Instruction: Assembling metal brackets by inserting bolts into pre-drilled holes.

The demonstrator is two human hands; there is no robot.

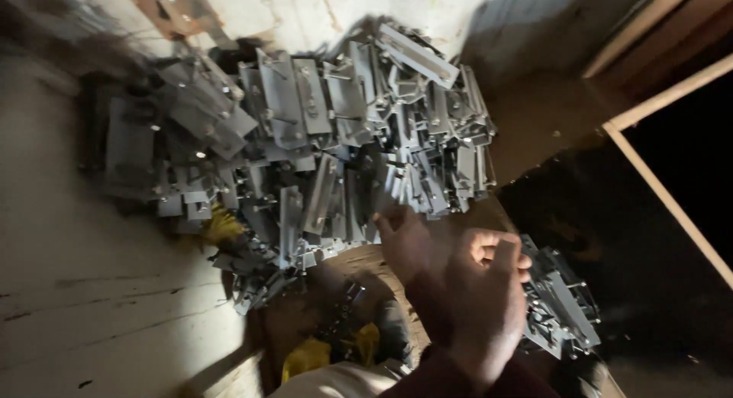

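A big heap of grey metal brackets [328,131] with bolts lies on the floor ahead of me. My left hand [403,244] reaches to the heap's near edge, fingers stretched out and touching the nearest brackets, with nothing seen in it. My right hand [489,291] is lower and closer to me, its back turned up and its fingers curled in; the palm is hidden. It hangs just left of a smaller stack of the same grey brackets [563,305]. A dark red sleeve [450,375] shows at the bottom edge.
Yellow cloth or glove pieces lie under the heap [221,226] and near my body [305,357]. A short chain [347,302] lies between them. Pale wooden beams [664,192] frame a dark opening at right. Light concrete floor [92,306] spreads to the left.
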